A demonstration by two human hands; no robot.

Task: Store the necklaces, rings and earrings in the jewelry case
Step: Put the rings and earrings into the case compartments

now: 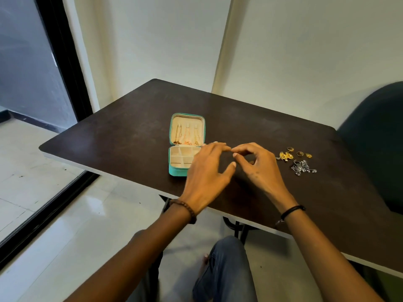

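Note:
The teal jewelry case (177, 171) lies open on the dark table (130, 136). Three necklaces (187, 134) hang inside its raised lid, and the cream compartments of its base show nothing in them. My left hand (207, 168) hovers over the case's right side with relaxed, nearly straight fingers. Its fingertips meet those of my right hand (256, 164), whose fingers curl toward the thumb. Anything pinched there is too small to make out. To the right lie gold earrings (284, 155), three gold rings (300, 153) and a silver jewelry piece (303, 167).
A dark green chair (375, 138) stands at the table's right end. A white wall runs behind the table and a black-framed glass door (32, 83) is on the left. My knee (226, 269) shows under the table's near edge.

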